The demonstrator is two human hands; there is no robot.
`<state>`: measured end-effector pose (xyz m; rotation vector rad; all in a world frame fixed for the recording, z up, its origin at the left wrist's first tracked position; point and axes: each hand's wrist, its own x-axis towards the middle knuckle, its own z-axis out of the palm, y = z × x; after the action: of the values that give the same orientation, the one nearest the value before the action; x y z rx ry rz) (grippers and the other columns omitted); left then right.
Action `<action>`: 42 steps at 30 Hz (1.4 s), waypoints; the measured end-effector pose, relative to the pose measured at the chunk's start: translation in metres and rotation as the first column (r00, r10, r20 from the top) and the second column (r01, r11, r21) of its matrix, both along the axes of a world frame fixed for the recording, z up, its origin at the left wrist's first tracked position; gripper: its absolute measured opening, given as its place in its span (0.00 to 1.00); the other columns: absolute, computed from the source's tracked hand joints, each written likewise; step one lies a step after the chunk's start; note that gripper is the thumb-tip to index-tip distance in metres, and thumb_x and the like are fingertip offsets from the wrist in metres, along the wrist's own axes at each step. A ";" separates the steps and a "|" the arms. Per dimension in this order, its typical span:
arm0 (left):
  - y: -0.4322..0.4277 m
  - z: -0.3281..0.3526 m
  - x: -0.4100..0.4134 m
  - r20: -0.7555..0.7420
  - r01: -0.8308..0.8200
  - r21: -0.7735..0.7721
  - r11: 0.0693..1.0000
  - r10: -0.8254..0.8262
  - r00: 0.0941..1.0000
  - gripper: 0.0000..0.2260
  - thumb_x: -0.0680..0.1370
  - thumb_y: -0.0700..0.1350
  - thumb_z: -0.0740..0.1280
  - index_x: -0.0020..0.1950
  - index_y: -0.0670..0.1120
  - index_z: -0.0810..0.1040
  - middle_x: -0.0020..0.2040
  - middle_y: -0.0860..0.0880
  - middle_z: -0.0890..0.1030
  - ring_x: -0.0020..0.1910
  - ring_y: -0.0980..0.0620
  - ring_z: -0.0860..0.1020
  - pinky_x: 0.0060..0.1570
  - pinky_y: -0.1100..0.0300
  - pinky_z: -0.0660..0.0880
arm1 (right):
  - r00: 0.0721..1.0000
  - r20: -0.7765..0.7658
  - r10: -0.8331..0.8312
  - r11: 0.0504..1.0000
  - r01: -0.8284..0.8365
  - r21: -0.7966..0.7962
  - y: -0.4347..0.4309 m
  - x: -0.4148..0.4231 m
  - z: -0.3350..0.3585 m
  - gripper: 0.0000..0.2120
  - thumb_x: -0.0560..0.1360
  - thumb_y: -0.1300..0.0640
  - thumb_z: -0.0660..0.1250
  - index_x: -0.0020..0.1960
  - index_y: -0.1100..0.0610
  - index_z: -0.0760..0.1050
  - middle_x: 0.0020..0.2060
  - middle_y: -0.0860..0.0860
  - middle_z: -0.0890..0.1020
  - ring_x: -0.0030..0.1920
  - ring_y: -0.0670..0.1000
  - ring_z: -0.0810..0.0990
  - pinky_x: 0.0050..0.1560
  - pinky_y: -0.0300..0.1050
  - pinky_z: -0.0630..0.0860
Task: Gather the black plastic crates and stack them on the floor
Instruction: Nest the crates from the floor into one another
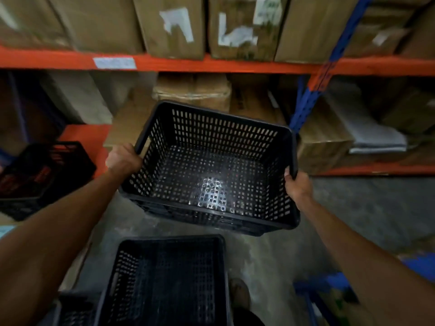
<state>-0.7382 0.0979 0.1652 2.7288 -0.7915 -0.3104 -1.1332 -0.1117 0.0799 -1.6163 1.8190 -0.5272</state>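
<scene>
I hold an empty black perforated plastic crate [211, 147] in the air in front of the shelving, tilted so its open top faces me. My left hand [122, 160] grips its left rim and my right hand [297, 184] grips its right rim. Below it, on the grey floor, stands another black crate [164, 281], open side up. A third black crate [40, 175] sits at the left, low by the shelf. A further dark crate edge [77, 309] shows at the bottom left, partly cut off.
An orange and blue rack [211, 63] filled with cardboard boxes [174, 27] stands straight ahead. More boxes [322, 140] lie on the lowest level. My foot [240, 295] is beside the floor crate. Blue objects [329, 283] lie at the bottom right.
</scene>
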 end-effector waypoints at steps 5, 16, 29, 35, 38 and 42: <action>0.145 0.086 -0.002 0.213 0.113 -0.039 0.993 -0.102 0.972 0.19 0.78 0.52 0.61 0.59 0.38 0.78 0.57 0.31 0.79 0.56 0.30 0.78 0.54 0.42 0.76 | 0.993 0.017 0.119 0.984 -0.115 -0.136 0.112 0.001 0.090 0.21 0.80 0.48 0.60 0.59 0.65 0.77 0.54 0.64 0.81 0.56 0.64 0.79 0.54 0.56 0.78; 0.356 0.058 -0.003 0.232 0.164 0.066 0.984 -0.175 0.957 0.18 0.81 0.48 0.58 0.56 0.33 0.73 0.52 0.27 0.78 0.53 0.26 0.78 0.51 0.40 0.75 | 0.925 -0.073 0.372 0.922 -0.359 0.144 0.251 0.023 0.123 0.17 0.78 0.54 0.64 0.57 0.67 0.77 0.55 0.66 0.80 0.56 0.64 0.80 0.55 0.57 0.77; 0.414 -0.119 -0.018 -0.104 0.176 0.202 0.963 -0.157 0.982 0.17 0.83 0.49 0.54 0.58 0.36 0.72 0.50 0.32 0.81 0.48 0.33 0.81 0.43 0.47 0.77 | 0.840 -0.312 0.445 0.882 -0.349 0.317 0.314 0.015 -0.049 0.21 0.81 0.50 0.58 0.54 0.69 0.76 0.48 0.67 0.82 0.49 0.66 0.81 0.50 0.57 0.79; 0.389 -0.151 -0.003 -0.168 0.149 0.178 0.973 -0.119 0.978 0.13 0.82 0.49 0.54 0.54 0.40 0.69 0.42 0.37 0.82 0.39 0.38 0.82 0.34 0.50 0.79 | 0.830 -0.405 0.384 0.916 -0.288 0.278 0.300 0.025 -0.092 0.21 0.81 0.47 0.57 0.62 0.64 0.71 0.50 0.67 0.81 0.50 0.67 0.81 0.48 0.57 0.79; 0.373 -0.161 0.006 -0.183 0.174 0.232 0.957 -0.133 0.974 0.10 0.83 0.47 0.54 0.54 0.40 0.67 0.44 0.38 0.80 0.36 0.42 0.79 0.31 0.55 0.74 | 0.826 -0.427 0.368 0.924 -0.277 0.262 0.295 0.031 -0.103 0.19 0.81 0.50 0.58 0.63 0.65 0.69 0.50 0.69 0.81 0.50 0.69 0.81 0.48 0.57 0.77; 0.370 -0.172 0.005 -0.271 0.112 0.178 0.978 -0.060 0.961 0.04 0.82 0.44 0.57 0.51 0.45 0.64 0.34 0.49 0.75 0.32 0.49 0.79 0.23 0.62 0.73 | 0.830 -0.417 0.371 0.922 -0.275 0.272 0.292 0.039 -0.108 0.18 0.81 0.53 0.58 0.63 0.65 0.68 0.52 0.69 0.80 0.51 0.70 0.80 0.51 0.60 0.77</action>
<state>-0.7330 0.4681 -0.0064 2.7480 -0.8443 -0.7905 -1.0944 0.1806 -0.0285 -1.9682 1.7822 0.2166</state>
